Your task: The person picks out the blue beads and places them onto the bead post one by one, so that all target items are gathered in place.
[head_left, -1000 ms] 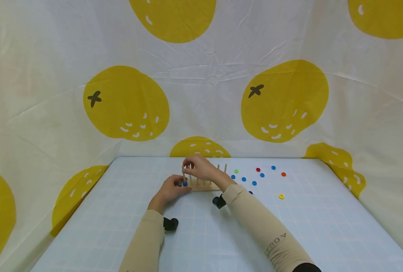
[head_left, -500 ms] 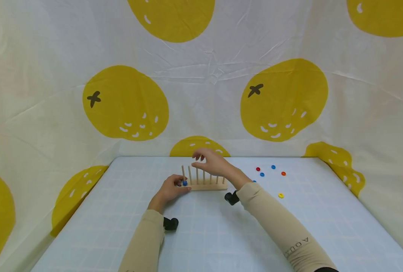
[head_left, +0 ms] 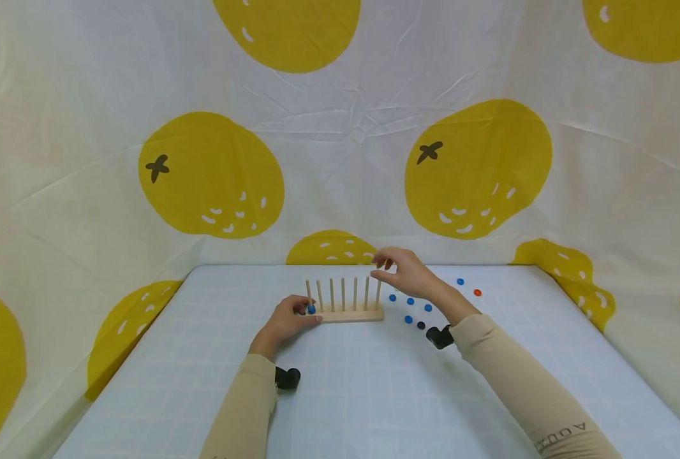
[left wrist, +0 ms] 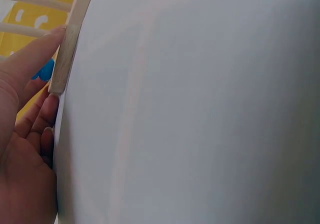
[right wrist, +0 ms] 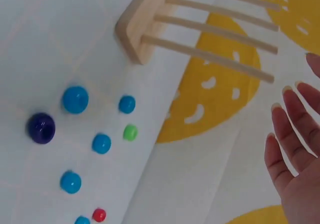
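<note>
A light wooden peg rack with a row of upright pegs stands toward the back of the table. My left hand holds its left end, the thumb along the front of the base and the fingers behind. Low on the leftmost peg sits a blue bead, partly covered by the fingers in the left wrist view. The other pegs are bare. My right hand hovers beside the top of the rightmost peg, fingers loosely spread. Nothing shows between those fingers in the right wrist view.
Right of the rack lie several blue beads and a dark purple bead. An orange-red ring lies farther right. Among the beads, the right wrist view shows a green one and a red one. A patterned curtain rises behind.
My right hand has moved away from the leftmost pegs, rightward over the rack to its right end, uncovering the other pegs. The left hand has stayed in place.
</note>
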`<state>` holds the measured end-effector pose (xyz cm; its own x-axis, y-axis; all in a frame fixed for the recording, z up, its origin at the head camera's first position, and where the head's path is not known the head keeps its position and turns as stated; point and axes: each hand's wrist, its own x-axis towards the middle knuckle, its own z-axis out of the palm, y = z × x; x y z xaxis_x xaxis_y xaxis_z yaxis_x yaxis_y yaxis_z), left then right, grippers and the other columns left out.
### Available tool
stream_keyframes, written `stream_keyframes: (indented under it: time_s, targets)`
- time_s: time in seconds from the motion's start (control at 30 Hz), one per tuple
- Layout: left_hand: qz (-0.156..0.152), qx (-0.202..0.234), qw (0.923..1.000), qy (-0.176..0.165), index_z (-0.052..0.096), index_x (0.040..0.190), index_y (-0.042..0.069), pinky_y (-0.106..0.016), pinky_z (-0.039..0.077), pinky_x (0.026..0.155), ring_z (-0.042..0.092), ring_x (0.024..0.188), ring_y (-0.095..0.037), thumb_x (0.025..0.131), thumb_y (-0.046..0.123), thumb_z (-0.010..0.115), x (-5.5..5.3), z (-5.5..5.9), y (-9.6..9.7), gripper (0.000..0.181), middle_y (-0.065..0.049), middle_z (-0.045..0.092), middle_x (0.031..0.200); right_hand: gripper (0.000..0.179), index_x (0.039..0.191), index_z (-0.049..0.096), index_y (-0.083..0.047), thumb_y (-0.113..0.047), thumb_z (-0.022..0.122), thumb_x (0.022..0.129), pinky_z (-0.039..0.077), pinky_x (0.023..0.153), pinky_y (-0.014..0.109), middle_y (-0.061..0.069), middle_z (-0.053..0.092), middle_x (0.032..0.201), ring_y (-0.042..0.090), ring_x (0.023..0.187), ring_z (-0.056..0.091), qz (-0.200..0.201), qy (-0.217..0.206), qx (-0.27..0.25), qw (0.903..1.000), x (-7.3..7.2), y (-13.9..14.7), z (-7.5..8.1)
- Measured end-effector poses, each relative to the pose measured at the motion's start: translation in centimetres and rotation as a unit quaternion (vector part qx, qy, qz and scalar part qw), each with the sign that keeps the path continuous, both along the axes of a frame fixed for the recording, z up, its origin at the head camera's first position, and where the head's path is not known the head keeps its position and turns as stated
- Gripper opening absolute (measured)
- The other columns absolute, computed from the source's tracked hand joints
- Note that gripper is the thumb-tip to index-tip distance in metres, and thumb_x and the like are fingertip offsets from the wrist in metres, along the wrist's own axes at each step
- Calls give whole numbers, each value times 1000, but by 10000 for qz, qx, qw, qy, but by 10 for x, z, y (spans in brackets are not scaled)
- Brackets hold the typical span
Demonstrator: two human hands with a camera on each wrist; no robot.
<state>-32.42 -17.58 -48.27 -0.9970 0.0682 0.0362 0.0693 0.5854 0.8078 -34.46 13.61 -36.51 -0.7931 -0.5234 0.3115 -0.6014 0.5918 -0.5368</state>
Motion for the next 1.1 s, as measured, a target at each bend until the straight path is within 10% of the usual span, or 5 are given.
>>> stream_keyframes:
  time_s: [1.1]
  targets:
    - [-75, 187, 9998, -34, 72, 121, 8, -39, 42, 84, 50, 94, -23, 83, 26, 87, 2, 1, 1, 44, -7, 57, 103, 36, 126, 60, 6, -19, 66, 101, 50, 85, 42, 23, 62, 117, 36, 102, 55, -1977, -551, 113, 9787, -32, 154, -58]
